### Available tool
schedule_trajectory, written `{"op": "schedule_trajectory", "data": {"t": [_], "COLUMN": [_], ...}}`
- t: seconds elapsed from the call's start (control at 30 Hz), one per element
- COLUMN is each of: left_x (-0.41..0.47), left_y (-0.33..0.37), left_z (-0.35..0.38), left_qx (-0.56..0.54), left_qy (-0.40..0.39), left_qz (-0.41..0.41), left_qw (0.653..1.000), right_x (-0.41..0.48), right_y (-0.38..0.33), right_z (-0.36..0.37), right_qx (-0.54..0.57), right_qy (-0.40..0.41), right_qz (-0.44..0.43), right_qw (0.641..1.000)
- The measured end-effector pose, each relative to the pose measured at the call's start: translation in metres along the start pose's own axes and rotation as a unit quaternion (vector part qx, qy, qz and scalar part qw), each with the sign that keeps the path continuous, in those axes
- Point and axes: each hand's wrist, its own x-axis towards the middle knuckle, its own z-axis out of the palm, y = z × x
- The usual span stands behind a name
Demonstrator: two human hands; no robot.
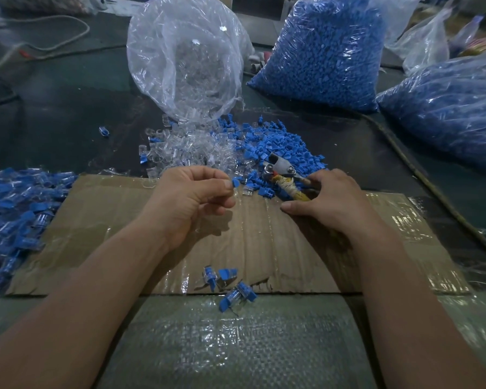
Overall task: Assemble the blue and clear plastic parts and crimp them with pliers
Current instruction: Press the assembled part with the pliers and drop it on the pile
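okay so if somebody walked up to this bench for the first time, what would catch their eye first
Probably the big bags of blue parts standing at the back right, next to an open clear bag spilling clear parts into a mixed heap at the middle. Then the two hands on the cardboard: the left hand pinches a small blue piece, while the right hand rests on the pliers.
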Motion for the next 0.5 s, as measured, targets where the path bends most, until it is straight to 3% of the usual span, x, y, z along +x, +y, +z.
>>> {"op": "schedule_trajectory", "data": {"t": [0.5], "left_x": [0.001], "left_y": [-0.002], "left_z": [0.001], "left_qx": [0.010], "left_qy": [0.028], "left_qz": [0.042], "left_qw": [0.999], "right_x": [-0.013], "right_y": [-0.014], "right_z": [0.000], "right_qx": [0.063], "right_qy": [0.133], "right_qz": [-0.126], "right_qw": [0.981]}}
